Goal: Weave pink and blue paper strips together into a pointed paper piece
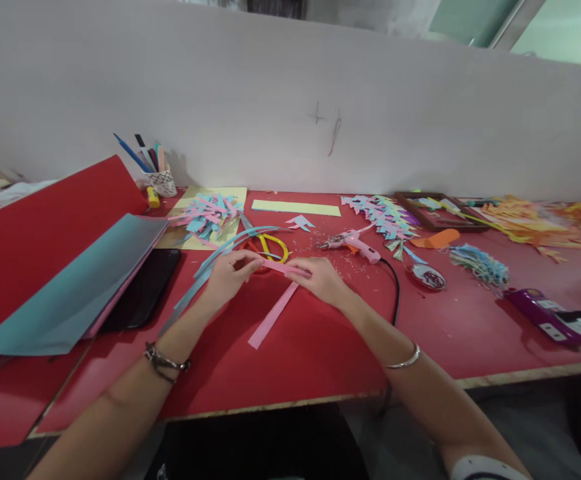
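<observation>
Between my hands, over the red table, a pink paper strip (274, 267) is stretched. My left hand (231, 272) pinches its left end between thumb and fingertips. Closed on its right part is my right hand (318, 279), with the fingers partly hiding the paper. A longer pink length (270, 320) hangs or lies below my right hand; whether it joins the held strip I cannot tell. Scissors with yellow and red handles (275, 248) lie just beyond my hands. Blue paper strips (200, 273) curve beside and behind my left hand.
A pink glue gun (358, 245) with a black cord lies right of centre. Behind are cut paper pieces (210, 217), a yellow strip (295, 208) and a paper garland (383, 217). Blue sheets (90, 287) and a black phone-like slab (143, 293) lie left; a purple power strip (545, 317), right.
</observation>
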Demonstrator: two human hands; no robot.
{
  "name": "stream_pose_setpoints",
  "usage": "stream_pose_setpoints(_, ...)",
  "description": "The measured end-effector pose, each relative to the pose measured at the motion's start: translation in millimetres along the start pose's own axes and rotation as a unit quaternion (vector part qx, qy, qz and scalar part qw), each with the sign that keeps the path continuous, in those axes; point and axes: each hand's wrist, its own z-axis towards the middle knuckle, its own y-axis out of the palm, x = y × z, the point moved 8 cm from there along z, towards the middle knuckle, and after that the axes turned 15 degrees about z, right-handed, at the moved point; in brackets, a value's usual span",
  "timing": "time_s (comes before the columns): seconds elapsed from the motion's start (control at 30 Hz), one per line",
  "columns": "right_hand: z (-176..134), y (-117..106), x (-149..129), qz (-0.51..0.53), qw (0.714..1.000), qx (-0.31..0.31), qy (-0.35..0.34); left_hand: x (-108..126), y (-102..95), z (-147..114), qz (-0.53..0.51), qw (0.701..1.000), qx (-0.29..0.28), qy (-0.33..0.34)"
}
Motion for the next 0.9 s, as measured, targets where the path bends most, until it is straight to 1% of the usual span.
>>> stream_pose_setpoints(0.17, -0.1, -8.5, 2.4, 0.052, 0.998, 0.023, -0.004, -9.0, -7.2, 4.4, -0.004, 0.999, 0.031, -0.008)
stream_pose_setpoints(0.3, -0.2, -14.5, 3.2, 0.075, 0.996, 0.044, -0.005, -13.2, -10.0, 6.3, -0.012, 0.999, 0.04, -0.016)
stream_pose_setpoints(0.43, -0.9, -19.1, 8.4, 0.113, 0.99, 0.075, 0.034, -15.2, -12.6, 6.1, -0.021, 0.998, 0.048, -0.036)
stream_pose_setpoints(0.57, -3.6, -28.0, 14.8, 0.177, 0.97, 0.154, 0.059, -16.7, -12.8, 5.5, -0.037, 0.997, 0.053, -0.045)
stream_pose_setpoints(0.67, -5.2, -33.5, 18.0, 0.202, 0.957, 0.199, 0.066, -19.9, -13.8, 5.0, -0.051, 0.995, 0.066, -0.053)
stream_pose_setpoints(0.77, -5.8, -38.4, 21.4, 0.236, 0.942, 0.226, 0.08, -23.7, -16.8, 4.6, -0.074, 0.992, 0.087, -0.058)
stream_pose_setpoints(0.9, -5.4, -42.7, 24.5, 0.281, 0.924, 0.242, 0.09, -27.1, -18.5, 4.6, -0.095, 0.989, 0.1, -0.058)
